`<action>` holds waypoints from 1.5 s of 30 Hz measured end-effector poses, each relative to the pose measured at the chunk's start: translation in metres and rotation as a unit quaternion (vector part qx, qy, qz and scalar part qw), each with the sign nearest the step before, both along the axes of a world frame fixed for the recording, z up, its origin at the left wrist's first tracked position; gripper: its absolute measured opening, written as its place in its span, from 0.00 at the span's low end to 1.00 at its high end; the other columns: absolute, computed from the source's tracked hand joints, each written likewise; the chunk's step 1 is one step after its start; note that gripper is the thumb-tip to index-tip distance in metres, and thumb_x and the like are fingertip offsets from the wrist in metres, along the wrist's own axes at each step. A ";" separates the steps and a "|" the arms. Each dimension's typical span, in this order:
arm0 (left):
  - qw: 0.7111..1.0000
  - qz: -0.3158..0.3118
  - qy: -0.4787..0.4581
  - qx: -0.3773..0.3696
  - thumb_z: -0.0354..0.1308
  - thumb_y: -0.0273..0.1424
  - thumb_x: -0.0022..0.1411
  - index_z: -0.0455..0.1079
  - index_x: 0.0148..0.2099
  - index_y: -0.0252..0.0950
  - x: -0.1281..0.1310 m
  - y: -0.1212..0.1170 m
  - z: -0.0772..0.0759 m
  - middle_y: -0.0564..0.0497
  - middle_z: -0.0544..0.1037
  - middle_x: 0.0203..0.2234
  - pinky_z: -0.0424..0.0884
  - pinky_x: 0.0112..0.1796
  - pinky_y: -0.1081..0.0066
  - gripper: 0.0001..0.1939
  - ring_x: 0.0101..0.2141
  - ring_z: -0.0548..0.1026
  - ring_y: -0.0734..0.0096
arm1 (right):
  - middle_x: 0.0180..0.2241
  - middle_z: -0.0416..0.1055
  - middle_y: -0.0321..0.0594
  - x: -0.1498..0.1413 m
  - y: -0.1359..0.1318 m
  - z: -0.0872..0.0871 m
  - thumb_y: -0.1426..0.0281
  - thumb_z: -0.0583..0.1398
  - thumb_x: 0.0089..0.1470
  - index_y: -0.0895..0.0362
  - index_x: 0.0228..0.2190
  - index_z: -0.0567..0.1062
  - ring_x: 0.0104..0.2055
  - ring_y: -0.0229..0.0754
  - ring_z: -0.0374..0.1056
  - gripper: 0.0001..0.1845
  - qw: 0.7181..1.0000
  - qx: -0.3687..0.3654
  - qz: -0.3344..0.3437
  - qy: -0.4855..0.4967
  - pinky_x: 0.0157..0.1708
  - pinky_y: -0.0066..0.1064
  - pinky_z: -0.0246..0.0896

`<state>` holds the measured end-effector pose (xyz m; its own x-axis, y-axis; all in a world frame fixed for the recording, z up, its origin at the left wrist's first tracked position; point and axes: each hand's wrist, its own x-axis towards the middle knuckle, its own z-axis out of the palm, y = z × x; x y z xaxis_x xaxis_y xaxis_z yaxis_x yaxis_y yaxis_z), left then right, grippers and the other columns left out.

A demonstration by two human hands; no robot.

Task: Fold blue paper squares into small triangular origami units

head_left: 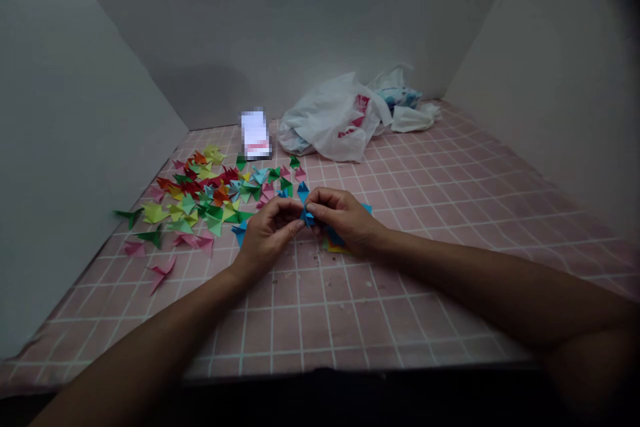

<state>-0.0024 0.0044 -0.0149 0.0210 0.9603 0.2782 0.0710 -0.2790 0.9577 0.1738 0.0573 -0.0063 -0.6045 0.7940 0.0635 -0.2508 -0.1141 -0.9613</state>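
A small blue piece of folded paper (pixel 303 192) is pinched between my two hands above the tablecloth. My left hand (pixel 270 227) grips its left side with thumb and fingers closed. From the right, my right hand (pixel 345 217) pinches it, thumb on the near face; the fingers partly hide the folds. Beneath my right hand lies a stack of coloured paper sheets (pixel 337 248), blue and yellow at the edges, mostly covered. Many folded paper cranes (pixel 213 211) in red, green, yellow, pink and blue spread over the table to the left of my left hand.
A lit phone (pixel 255 133), its screen blurred, stands behind the cranes. Right of it lies a crumpled white plastic bag (pixel 335 117) with red print, beside another bundle (pixel 405 100). Pale walls enclose the checked pink tablecloth (pixel 450 327) at the back and sides.
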 end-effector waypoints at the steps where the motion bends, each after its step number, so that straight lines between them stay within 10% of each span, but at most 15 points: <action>1: 1.000 0.000 0.004 0.004 0.69 0.28 0.57 0.76 0.41 0.37 0.000 0.000 0.000 0.50 0.80 0.34 0.75 0.40 0.69 0.10 0.35 0.79 0.68 | 0.22 0.67 0.30 0.000 0.000 0.000 0.63 0.67 0.53 0.56 0.28 0.71 0.22 0.31 0.61 0.13 1.000 0.000 0.001 0.000 0.22 0.25 0.57; 17: 0.994 -0.020 0.101 0.039 0.57 0.31 0.67 0.76 0.33 0.37 -0.004 -0.003 0.011 0.49 0.77 0.34 0.69 0.42 0.67 0.10 0.38 0.74 0.67 | 0.21 0.66 0.29 0.000 0.003 -0.001 0.62 0.65 0.54 0.56 0.29 0.70 0.20 0.31 0.62 0.11 0.999 0.005 -0.024 -0.035 0.21 0.24 0.58; 28: 0.994 -0.049 -0.069 -0.062 0.69 0.28 0.54 0.71 0.42 0.37 0.001 0.003 -0.001 0.53 0.78 0.34 0.75 0.38 0.72 0.13 0.34 0.79 0.72 | 0.21 0.67 0.29 0.000 0.002 0.000 0.63 0.64 0.54 0.57 0.28 0.71 0.22 0.31 0.64 0.11 0.998 0.046 -0.017 -0.032 0.23 0.24 0.59; 45: 0.997 -0.048 0.054 0.010 0.66 0.25 0.57 0.76 0.38 0.37 -0.002 0.004 0.000 0.51 0.78 0.33 0.74 0.40 0.68 0.05 0.35 0.78 0.68 | 0.21 0.68 0.29 0.002 0.003 0.008 0.65 0.66 0.50 0.58 0.26 0.73 0.21 0.31 0.63 0.10 0.999 -0.001 -0.019 -0.045 0.22 0.24 0.59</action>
